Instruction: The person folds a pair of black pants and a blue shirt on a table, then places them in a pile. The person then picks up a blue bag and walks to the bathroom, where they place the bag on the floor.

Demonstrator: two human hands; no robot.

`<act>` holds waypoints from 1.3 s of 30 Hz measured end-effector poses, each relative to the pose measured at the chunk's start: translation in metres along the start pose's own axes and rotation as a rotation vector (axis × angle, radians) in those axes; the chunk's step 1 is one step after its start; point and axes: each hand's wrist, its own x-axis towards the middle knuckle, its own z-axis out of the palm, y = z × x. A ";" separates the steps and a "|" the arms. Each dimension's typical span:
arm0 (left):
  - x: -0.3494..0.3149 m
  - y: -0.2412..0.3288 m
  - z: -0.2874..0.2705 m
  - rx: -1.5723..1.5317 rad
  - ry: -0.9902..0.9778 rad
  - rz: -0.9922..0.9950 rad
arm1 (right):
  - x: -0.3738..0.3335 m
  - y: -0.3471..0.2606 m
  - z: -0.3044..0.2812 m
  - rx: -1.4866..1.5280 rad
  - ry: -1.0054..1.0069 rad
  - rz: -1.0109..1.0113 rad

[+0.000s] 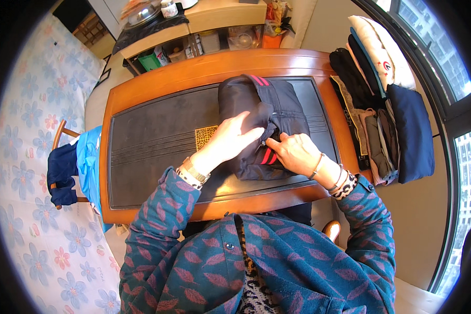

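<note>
On the table lies a black jacket (290,107), folded into a compact bundle, with red stripes at its top and lower edge and a zip across its upper part. My left hand (229,140) rests on the bundle's left side, thumb and fingers apart and pointing toward its middle. From the right, my right hand (296,152) pinches the jacket near its centre, just above the lower red stripes. Its fingers partly hide the bit of fabric they hold.
The wooden table (136,89) has a dark inset top with a gold patterned patch (206,137). At its right edge rise stacks of folded clothes (374,125). Left stands a chair with blue garments (89,149). A shelf unit (225,20) stands beyond; windows are at right.
</note>
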 end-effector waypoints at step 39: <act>-0.014 0.014 0.037 0.628 -0.179 0.467 | -0.034 -0.042 0.005 1.704 0.635 0.749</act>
